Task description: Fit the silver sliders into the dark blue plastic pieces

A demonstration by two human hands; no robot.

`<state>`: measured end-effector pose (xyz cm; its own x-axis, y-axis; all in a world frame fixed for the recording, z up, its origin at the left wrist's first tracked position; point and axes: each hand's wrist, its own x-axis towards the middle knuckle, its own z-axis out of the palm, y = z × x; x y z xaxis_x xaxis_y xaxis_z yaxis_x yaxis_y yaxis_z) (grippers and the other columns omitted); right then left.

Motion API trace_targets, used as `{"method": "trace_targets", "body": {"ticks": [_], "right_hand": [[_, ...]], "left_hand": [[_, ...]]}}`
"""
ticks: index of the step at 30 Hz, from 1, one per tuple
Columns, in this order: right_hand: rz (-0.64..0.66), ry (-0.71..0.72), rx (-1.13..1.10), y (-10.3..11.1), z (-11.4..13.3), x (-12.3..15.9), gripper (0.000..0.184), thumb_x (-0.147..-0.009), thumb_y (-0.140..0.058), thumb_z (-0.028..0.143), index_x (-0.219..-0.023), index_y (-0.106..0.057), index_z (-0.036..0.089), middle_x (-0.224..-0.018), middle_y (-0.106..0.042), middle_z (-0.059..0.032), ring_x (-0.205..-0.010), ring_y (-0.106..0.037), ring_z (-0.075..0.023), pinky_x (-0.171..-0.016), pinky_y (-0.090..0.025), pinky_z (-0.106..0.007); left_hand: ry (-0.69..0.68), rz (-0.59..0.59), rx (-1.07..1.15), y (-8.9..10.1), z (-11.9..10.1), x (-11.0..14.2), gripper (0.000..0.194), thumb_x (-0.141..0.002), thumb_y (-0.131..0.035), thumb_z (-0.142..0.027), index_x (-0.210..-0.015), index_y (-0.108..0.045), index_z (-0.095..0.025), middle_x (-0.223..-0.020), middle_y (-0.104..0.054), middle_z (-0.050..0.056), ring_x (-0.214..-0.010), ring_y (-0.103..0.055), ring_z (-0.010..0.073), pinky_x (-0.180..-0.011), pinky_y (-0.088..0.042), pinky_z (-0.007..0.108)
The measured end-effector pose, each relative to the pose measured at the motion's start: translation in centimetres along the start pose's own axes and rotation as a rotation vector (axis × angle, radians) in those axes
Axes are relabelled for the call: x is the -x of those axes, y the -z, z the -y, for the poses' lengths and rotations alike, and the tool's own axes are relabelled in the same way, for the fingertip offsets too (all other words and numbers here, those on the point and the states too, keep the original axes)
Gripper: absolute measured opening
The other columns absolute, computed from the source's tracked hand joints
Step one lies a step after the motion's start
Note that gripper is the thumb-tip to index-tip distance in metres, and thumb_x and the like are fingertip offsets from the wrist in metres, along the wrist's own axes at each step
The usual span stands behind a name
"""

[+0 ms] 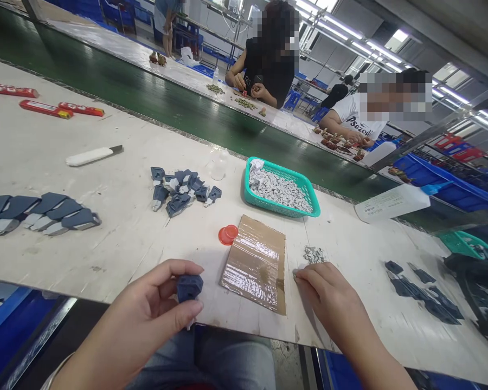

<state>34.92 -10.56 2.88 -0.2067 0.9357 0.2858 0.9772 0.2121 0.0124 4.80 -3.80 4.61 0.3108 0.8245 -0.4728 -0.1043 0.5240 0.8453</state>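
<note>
Near the table's front edge, my left hand (162,303) grips a dark blue, angular plastic part (189,287) between thumb and fingers; a bit of pale material shows beneath it. My right hand (329,287) has its fingertips pinched together just above the table, beside a small pile of grey pieces (315,254). Whatever sits in that pinch is too small to make out. Between the hands lies a piece of cardboard (254,265) covered with shiny clear tape. A small red round dish (228,234) touches its left edge.
Behind the cardboard stands a green basket (315,208) of small grey pieces. Blue-and-grey parts (179,189) lie left of it; a row of similar parts (44,211) is farther left, near a white-handled knife (93,156). A white bottle (394,205) lies right. Two people work across the green belt (179,127).
</note>
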Motion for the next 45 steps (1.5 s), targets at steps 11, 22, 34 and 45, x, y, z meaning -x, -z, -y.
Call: {"method": "trace_targets", "body": {"ticks": [11, 22, 34, 45], "right_hand": [[-0.092, 0.05, 0.107, -0.4, 0.9, 1.0, 0.011, -0.089, -0.05, 0.014, -0.086, -0.06, 0.011, -0.081, -0.059, -0.0077, -0.076, -0.051, -0.0191, -0.072, -0.044, -0.033], [-0.08, 0.042, 0.171, -0.2, 0.6, 0.4, 0.024, -0.092, -0.042, 0.022, -0.078, -0.06, 0.015, -0.071, -0.06, -0.0053, -0.067, -0.055, -0.019, -0.064, -0.042, -0.033], [-0.09, 0.026, -0.235, 0.7, 4.7, -2.8, 0.008, -0.086, -0.053, 0.012, -0.087, -0.059, 0.018, -0.077, -0.06, -0.0037, -0.072, -0.054, -0.015, -0.065, -0.047, -0.029], [-0.042, 0.212, -0.047, -0.3, 5.2, -3.4, 0.015, -0.087, -0.047, 0.007, -0.087, -0.06, 0.013, -0.076, -0.06, -0.0073, -0.067, -0.052, -0.0168, -0.063, -0.046, -0.033]], "left_hand": [[-0.006, 0.173, -0.036, 0.1, 1.6, -0.1, 0.036, -0.069, -0.073, -0.029, -0.102, -0.059, -0.023, -0.088, -0.065, 0.001, -0.076, -0.056, 0.014, -0.066, -0.048, 0.021], [-0.144, 0.14, -0.285, -0.1, 1.5, 0.3, 0.022, -0.071, -0.065, -0.025, -0.092, -0.062, -0.024, -0.087, -0.065, 0.001, -0.08, -0.061, 0.0179, -0.069, -0.048, 0.024], [-0.133, 0.233, -0.275, 0.0, 1.8, 0.0, 0.029, -0.075, -0.063, -0.035, -0.103, -0.063, -0.031, -0.069, -0.056, -0.002, -0.059, -0.053, 0.012, -0.056, -0.046, 0.019], [-0.048, 0.269, -0.1, -0.4, 2.2, 0.0, 0.031, -0.076, -0.063, -0.032, -0.106, -0.057, -0.029, -0.088, -0.056, -0.001, -0.058, -0.055, 0.0103, -0.056, -0.05, 0.022]]}}
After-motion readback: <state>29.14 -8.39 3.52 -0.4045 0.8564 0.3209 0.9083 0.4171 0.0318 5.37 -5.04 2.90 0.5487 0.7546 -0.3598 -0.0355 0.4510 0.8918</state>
